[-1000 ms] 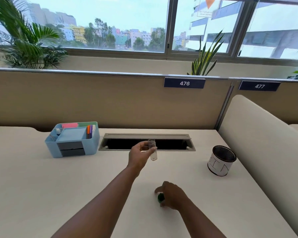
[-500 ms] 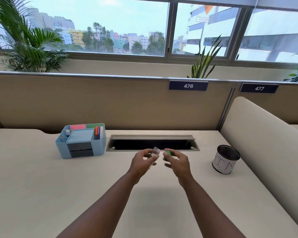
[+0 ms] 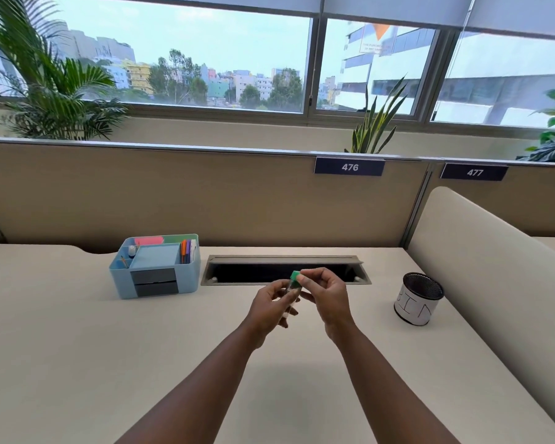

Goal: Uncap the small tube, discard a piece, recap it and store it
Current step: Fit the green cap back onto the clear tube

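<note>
A small clear tube (image 3: 291, 291) stands nearly upright above the middle of the desk, gripped around its body by my left hand (image 3: 271, 310). Its green cap (image 3: 295, 277) sits on the tube's top end. My right hand (image 3: 326, 296) pinches that cap between thumb and fingertips. What is inside the tube is hidden by my fingers. A round mesh cup marked BIN (image 3: 418, 299) stands on the desk to the right of both hands. A light blue desk organiser (image 3: 156, 265) with drawers, notes and pens stands to the left.
An open cable slot (image 3: 285, 270) runs across the desk just behind my hands. A beige partition (image 3: 205, 200) closes off the back, and a padded divider (image 3: 481, 251) rises along the right side. The desk top (image 3: 77, 347) spreads wide on the left.
My right hand picked the green cap up from the desk, raised it to the tube and set it on the tube's top. My left hand drew the tube slightly nearer.
</note>
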Motion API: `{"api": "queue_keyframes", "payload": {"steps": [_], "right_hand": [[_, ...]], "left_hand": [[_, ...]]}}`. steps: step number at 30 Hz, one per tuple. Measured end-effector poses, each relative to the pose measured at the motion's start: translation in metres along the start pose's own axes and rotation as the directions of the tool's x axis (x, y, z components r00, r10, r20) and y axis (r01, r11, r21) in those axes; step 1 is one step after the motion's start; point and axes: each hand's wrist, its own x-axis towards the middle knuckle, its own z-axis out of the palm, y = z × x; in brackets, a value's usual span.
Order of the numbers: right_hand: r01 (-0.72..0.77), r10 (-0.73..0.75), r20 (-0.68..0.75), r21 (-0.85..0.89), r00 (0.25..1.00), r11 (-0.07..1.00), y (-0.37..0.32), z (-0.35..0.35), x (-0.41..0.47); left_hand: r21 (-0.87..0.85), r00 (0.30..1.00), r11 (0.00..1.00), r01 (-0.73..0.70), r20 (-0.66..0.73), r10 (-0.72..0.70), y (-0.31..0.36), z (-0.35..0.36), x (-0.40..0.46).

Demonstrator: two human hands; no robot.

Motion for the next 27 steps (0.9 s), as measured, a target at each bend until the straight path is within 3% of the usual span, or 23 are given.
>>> {"api": "queue_keyframes", "payload": {"steps": [7,14,19,23,27], "right_hand": [[0.079,-0.043,0.166,-0.214,0.985,0.974,-0.013,-0.009,0.004],[0.044,0.036,0.252,-0.307,0.967,0.951,-0.010,-0.014,0.004],[0.006,0.068,0.394,-0.183,0.917,0.983,-0.011,-0.025,0.004],[0.001,0.077,0.462,-0.166,0.884,0.986,-0.014,-0.030,0.006],[-0.028,0.111,0.427,-0.196,0.897,0.980,-0.012,-0.028,0.007]], "left_hand": [[0.088,0.999,0.996,-0.007,0.054,0.002,0.006,-0.010,-0.007],[0.359,0.996,0.930,-0.083,0.002,0.088,0.003,-0.010,-0.007],[0.137,0.971,0.986,0.098,0.201,-0.125,0.009,-0.020,-0.012],[0.009,0.916,0.980,0.201,0.352,-0.191,0.010,-0.028,-0.013],[0.145,0.930,0.980,0.139,0.321,-0.180,0.012,-0.028,-0.014]]}}
